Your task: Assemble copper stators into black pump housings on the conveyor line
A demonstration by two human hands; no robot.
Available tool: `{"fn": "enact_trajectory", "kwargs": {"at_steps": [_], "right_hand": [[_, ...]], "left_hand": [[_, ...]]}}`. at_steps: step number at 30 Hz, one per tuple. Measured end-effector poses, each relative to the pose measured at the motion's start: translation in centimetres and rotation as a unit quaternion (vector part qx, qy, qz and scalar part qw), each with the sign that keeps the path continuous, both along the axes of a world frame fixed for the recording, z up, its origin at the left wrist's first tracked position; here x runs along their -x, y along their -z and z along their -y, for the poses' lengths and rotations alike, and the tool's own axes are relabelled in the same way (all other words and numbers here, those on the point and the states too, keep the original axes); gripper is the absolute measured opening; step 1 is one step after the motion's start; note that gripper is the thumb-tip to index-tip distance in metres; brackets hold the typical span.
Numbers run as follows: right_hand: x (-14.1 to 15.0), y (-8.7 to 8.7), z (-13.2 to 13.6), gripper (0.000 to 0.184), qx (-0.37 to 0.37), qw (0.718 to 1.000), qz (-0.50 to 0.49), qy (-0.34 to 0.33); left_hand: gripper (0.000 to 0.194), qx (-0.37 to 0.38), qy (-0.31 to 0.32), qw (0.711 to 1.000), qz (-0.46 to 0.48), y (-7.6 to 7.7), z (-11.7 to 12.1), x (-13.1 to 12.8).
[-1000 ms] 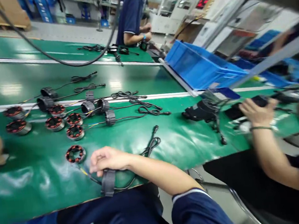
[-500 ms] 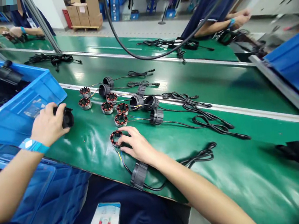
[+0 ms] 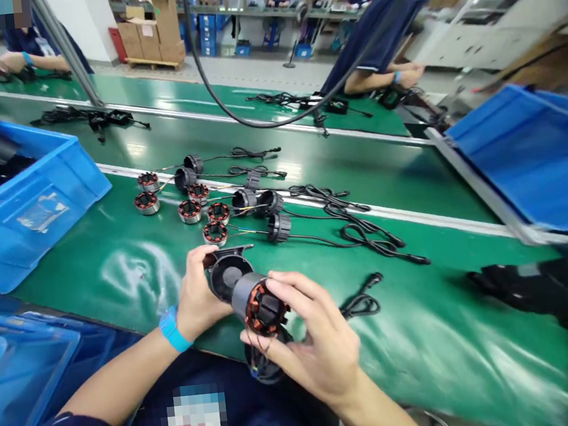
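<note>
My left hand [image 3: 197, 296] is closed around a black round motor housing [image 3: 230, 276], its open mouth turned toward me. Between the fingers and thumb of my right hand [image 3: 320, 333] is a motor stator [image 3: 244, 296], a grey metal ring with copper windings inside. The stator's near edge meets or overlaps the housing's rim in view; whether they touch, I cannot tell. Thin wires run down from it to a black ribbed cap [image 3: 264, 365], partly hidden below my right hand. A coiled black cable [image 3: 366, 304] lies on the table to the right of that hand.
Several stators [image 3: 215, 233] wired to black caps [image 3: 279, 227] and cables [image 3: 356, 233] lie across the green table [image 3: 132, 254]. A blue bin [image 3: 65, 187] of black parts stands left, another blue bin [image 3: 534, 155] right. A dark blurred object [image 3: 517, 294] sits at right. Co-workers [image 3: 367, 37] work beyond.
My left hand has brought the housing from beside the left bin to the middle. My right hand has lifted the stator off the table toward me, its cap hanging along. The view has shifted slightly.
</note>
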State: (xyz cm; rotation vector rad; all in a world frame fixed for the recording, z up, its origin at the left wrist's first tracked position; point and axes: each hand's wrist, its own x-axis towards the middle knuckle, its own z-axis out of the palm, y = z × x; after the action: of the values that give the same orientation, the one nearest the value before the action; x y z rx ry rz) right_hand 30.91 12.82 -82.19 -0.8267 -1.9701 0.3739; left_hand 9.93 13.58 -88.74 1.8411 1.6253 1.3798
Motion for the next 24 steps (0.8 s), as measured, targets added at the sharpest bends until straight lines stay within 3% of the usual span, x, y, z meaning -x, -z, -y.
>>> {"fn": "enact_trajectory", "kwargs": {"at_steps": [3, 7, 13, 15, 19, 24], "right_hand": [[-0.1, 0.6, -0.2, 0.074, -0.008, 0.999, 0.039, 0.036], [0.1, 2.0, -0.7, 0.060, -0.009, 0.990, 0.111, 0.082], [0.9, 1.6, -0.2, 0.056, -0.072, 0.964, 0.182, 0.182], [0.8, 1.5, -0.3, 0.055, -0.064, 0.967, 0.184, 0.167], [0.4, 2.0, -1.0, 0.051, -0.030, 0.983, 0.169, 0.072], [0.8, 3.2, -0.3, 0.073, -0.055, 0.961, 0.231, 0.142]], "left_hand": [[0.068, -0.008, 0.058, 0.998, -0.009, 0.3, -0.1, -2.1], [0.077, -0.032, 0.098, 0.994, -0.039, 0.3, 0.2, -3.0], [0.082, -0.028, 0.111, 0.993, -0.032, 0.2, 0.2, -3.0], [0.084, -0.033, 0.110, 0.993, -0.027, 0.3, 0.1, -3.0], [0.088, -0.023, 0.092, 0.995, -0.008, 0.5, -0.3, -2.8], [0.091, 0.020, 0.067, 0.997, 0.014, 0.8, -0.6, -2.8]]}}
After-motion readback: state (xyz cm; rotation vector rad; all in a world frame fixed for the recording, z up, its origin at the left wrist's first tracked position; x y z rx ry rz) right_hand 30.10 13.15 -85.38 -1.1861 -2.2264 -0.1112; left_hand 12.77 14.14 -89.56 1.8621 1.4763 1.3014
